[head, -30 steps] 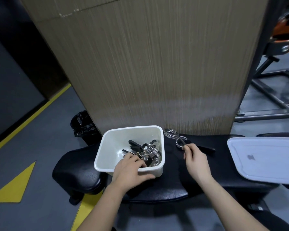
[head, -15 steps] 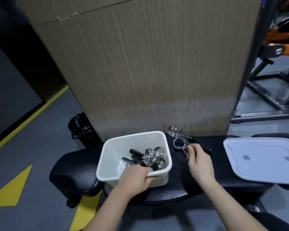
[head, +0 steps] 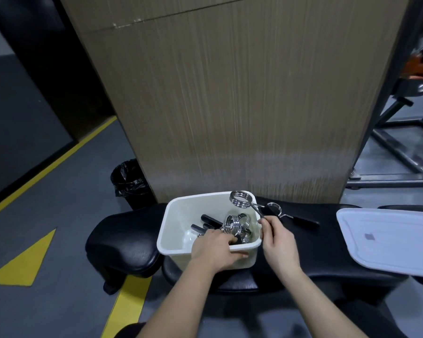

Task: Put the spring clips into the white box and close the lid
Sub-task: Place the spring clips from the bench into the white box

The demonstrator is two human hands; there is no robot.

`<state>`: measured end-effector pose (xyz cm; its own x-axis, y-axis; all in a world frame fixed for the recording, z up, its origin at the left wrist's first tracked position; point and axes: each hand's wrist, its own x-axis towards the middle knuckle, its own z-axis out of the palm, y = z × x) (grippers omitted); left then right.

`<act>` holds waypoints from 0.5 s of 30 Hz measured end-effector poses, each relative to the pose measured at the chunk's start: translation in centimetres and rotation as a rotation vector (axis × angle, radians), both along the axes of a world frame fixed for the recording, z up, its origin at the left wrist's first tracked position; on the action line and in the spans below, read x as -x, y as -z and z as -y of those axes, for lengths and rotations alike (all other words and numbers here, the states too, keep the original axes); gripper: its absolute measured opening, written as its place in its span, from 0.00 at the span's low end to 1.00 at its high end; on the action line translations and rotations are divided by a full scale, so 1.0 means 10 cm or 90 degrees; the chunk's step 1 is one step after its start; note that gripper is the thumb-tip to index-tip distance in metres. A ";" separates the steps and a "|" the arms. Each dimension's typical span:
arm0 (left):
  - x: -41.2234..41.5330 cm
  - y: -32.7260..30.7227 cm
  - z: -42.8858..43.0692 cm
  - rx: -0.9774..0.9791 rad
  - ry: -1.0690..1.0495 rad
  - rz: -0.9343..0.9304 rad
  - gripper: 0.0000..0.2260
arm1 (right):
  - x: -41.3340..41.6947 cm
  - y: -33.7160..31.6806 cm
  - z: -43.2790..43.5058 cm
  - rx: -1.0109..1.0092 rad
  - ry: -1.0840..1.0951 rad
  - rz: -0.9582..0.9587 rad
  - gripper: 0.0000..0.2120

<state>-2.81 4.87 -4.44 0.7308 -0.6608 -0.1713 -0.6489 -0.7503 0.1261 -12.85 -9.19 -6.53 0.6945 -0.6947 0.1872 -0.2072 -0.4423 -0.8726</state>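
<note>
The white box (head: 178,215) stands open on a black padded bench (head: 125,237), with several chrome spring clips (head: 235,224) with black handles inside. My left hand (head: 215,250) grips the box's near rim, fingers curled inside over the clips. My right hand (head: 279,240) holds a spring clip (head: 241,198) by its handle, its coil raised over the box's far right corner. Another spring clip (head: 275,208) lies on the bench just right of the box. The white lid (head: 388,240) lies flat on the bench at the right.
A tall wood-grain panel (head: 230,106) rises directly behind the bench. A black bin (head: 130,184) with a liner stands on the grey floor to the left. Yellow floor markings (head: 22,262) run at left. Metal gym frame (head: 401,142) stands at right.
My right hand has lifted one spring clip off the bench and swung it left over the box's corner. My left hand has slid onto the box's near rim.
</note>
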 end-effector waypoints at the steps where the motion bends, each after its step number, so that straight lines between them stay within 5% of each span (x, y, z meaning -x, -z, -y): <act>1: -0.01 0.01 -0.02 -0.004 0.007 -0.021 0.32 | 0.02 -0.02 -0.05 0.012 -0.002 -0.012 0.07; 3: -0.02 -0.03 -0.08 0.016 0.055 -0.071 0.37 | 0.07 -0.06 -0.12 0.051 -0.008 -0.036 0.08; 7: -0.23 -0.19 -0.41 0.259 0.075 -0.150 0.26 | 0.10 -0.04 -0.19 0.060 -0.001 -0.023 0.08; 10: -0.55 -0.11 -0.69 0.297 -0.122 -0.007 0.32 | 0.10 -0.01 -0.16 0.048 -0.003 -0.042 0.08; 15: -0.62 0.17 -0.71 0.212 -0.211 0.244 0.26 | 0.09 -0.09 -0.14 0.094 -0.033 -0.108 0.09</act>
